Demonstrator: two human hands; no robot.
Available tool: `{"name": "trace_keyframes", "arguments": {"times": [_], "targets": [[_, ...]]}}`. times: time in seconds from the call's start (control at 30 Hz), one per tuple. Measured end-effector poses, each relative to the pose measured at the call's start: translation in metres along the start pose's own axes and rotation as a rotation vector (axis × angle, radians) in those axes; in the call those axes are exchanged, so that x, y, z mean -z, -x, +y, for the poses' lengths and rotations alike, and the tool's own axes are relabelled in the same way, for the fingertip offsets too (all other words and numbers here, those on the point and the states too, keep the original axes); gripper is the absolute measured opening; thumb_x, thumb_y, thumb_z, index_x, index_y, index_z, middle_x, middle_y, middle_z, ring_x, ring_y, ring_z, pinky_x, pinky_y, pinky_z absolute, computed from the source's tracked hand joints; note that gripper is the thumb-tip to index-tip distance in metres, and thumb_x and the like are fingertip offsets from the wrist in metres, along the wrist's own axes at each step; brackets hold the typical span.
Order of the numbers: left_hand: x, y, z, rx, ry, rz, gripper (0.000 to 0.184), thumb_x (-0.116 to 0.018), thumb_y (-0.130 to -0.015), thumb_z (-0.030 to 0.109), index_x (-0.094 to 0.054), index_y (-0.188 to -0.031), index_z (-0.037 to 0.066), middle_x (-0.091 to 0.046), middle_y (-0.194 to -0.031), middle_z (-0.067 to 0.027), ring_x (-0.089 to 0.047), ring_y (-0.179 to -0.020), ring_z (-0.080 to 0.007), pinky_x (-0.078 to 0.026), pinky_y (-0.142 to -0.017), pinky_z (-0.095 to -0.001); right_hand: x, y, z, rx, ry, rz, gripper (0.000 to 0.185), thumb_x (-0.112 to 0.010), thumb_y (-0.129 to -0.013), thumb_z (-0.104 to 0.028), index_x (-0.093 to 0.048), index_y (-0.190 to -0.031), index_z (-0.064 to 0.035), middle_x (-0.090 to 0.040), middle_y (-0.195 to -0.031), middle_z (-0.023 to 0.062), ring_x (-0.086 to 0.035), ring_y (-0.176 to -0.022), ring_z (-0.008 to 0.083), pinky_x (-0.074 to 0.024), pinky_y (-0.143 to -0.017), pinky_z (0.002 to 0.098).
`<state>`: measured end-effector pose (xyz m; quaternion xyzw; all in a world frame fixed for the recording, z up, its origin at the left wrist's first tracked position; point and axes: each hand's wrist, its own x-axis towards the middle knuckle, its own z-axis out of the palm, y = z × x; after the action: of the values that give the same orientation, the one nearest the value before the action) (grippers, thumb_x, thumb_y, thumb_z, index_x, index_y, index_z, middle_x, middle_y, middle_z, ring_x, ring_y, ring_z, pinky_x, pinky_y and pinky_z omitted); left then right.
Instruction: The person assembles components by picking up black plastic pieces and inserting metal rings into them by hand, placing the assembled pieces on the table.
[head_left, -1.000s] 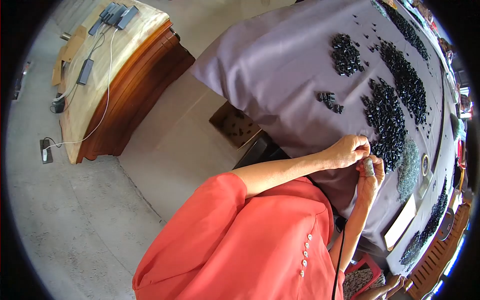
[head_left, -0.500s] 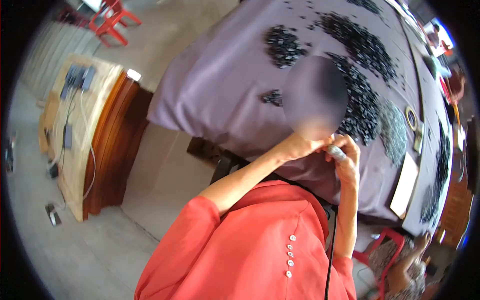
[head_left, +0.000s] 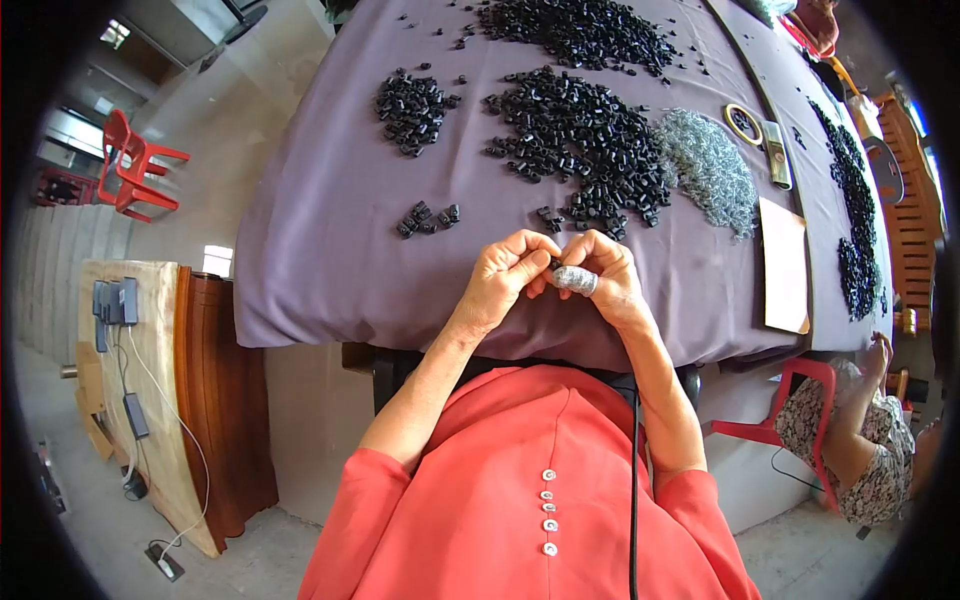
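Observation:
My left hand (head_left: 503, 278) and my right hand (head_left: 608, 277) meet above the front edge of the cloth-covered table. Their fingertips pinch one small black part (head_left: 556, 263), mostly hidden by the fingers. Grey tape (head_left: 575, 280) wraps a finger of my right hand. Just beyond the hands lies a big heap of small black parts (head_left: 590, 140). To its right is a heap of small silvery pieces (head_left: 710, 170), too fine to name. A few black parts (head_left: 425, 219) sit apart at the left, with a small black pile (head_left: 412, 112) behind them.
On the purple cloth (head_left: 320, 250) are another black heap (head_left: 580, 30), a tape roll (head_left: 742, 124) and a pale board (head_left: 784, 265). A seated person (head_left: 850, 450) is at the right, near more black parts (head_left: 855, 210). A wooden cabinet (head_left: 225, 400) with adapters stands left.
The camera view has turned and levelled, so the table appears straighter. My hands remain together at the fingertips; a blurred round patch that covered part of the table is gone.

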<state>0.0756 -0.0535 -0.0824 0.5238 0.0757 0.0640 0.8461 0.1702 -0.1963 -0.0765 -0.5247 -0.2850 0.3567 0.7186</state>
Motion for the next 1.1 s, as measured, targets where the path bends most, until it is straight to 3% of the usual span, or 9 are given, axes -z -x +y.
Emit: {"name": "trace_keyframes", "arguments": {"times": [0.5, 1.1], "targets": [[0.0006, -0.0012, -0.0027, -0.145, -0.115, 0.006, 0.007, -0.058, -0.087, 0.009, -0.057, -0.093, 0.004, -0.058, -0.071, -0.0001, -0.05, -0.059, -0.0049, -0.041, -0.053, -0.0184, -0.0026, 0.0009, 0.001, 0.061, 0.067, 0.02, 0.014, -0.069, -0.077, -0.006, -0.055, -0.078, -0.0034, -0.059, -0.074, 0.0029, -0.056, -0.065, 0.0094, -0.0472, -0.058, 0.0227], [-0.0013, -0.0002, -0.0008, -0.11, -0.164, -0.028, 0.005, -0.057, -0.087, 0.007, -0.054, -0.084, 0.005, -0.057, -0.07, -0.0013, -0.049, -0.057, -0.0048, -0.041, -0.05, -0.0192, -0.0042, 0.0021, 0.0009, 0.037, 0.113, 0.05, 0.018, -0.071, -0.076, -0.007, -0.053, -0.074, -0.0043, -0.057, -0.071, 0.0017, -0.055, -0.06, 0.0082, -0.046, -0.053, 0.0214]]}}
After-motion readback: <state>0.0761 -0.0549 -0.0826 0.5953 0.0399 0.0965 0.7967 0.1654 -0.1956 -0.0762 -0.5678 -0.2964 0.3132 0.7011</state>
